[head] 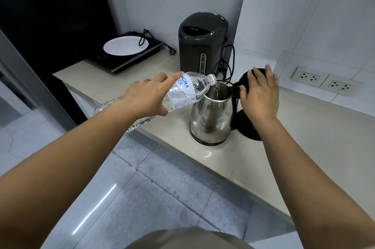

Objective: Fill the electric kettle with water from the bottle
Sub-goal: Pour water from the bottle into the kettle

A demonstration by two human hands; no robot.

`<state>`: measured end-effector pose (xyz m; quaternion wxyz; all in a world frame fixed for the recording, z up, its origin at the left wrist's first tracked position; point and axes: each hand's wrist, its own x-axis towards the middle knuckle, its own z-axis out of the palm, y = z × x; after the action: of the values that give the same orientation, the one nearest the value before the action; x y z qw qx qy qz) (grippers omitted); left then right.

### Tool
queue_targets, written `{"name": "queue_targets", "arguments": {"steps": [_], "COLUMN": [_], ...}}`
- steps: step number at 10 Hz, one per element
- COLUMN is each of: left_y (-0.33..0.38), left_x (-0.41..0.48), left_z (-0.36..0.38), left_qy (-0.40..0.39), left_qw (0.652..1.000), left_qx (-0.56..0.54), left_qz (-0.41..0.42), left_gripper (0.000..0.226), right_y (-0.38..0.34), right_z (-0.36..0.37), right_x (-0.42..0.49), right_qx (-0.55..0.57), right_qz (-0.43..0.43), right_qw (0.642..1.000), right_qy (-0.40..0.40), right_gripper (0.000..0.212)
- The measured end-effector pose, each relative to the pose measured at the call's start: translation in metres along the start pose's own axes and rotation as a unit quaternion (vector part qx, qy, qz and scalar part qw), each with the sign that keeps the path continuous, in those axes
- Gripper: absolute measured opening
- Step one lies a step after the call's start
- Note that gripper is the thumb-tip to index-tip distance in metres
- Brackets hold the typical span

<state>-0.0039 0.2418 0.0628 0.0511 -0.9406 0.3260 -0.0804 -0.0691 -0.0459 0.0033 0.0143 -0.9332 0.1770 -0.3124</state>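
A steel electric kettle (211, 119) stands on the beige counter (304, 147) near its front edge. Its black lid (246, 78) is tipped back, and my right hand (260, 94) lies on it, fingers spread, holding it open. My left hand (148, 96) grips a clear plastic water bottle (188, 88) around its middle. The bottle is tilted with its uncapped neck over the kettle's mouth. A thin stream of water falls from the neck into the kettle. The bottle's lower end is partly hidden behind my left forearm.
A dark electric water dispenser (200, 44) stands just behind the kettle, its cord looping beside it. At the back left sits a black induction hob (121, 60) with a white plate (125, 46). Wall sockets (324, 81) are at the right. The tiled floor lies below the counter's edge.
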Motion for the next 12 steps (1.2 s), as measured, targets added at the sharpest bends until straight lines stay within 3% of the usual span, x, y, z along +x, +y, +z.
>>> {"name": "queue_targets", "arguments": {"steps": [12], "left_y": [-0.0015], "left_x": [0.0008], "left_z": [-0.0051], "left_qy": [-0.010], "left_qw": [1.000], "left_qx": [0.005], "left_qz": [0.003], "left_gripper": [0.113], "right_y": [-0.0008], "right_z": [0.0000], "right_x": [0.0007], "right_qx": [0.002], "right_qz": [0.003], "right_qw": [1.000], "right_qy": [-0.003], "right_gripper": [0.048]}}
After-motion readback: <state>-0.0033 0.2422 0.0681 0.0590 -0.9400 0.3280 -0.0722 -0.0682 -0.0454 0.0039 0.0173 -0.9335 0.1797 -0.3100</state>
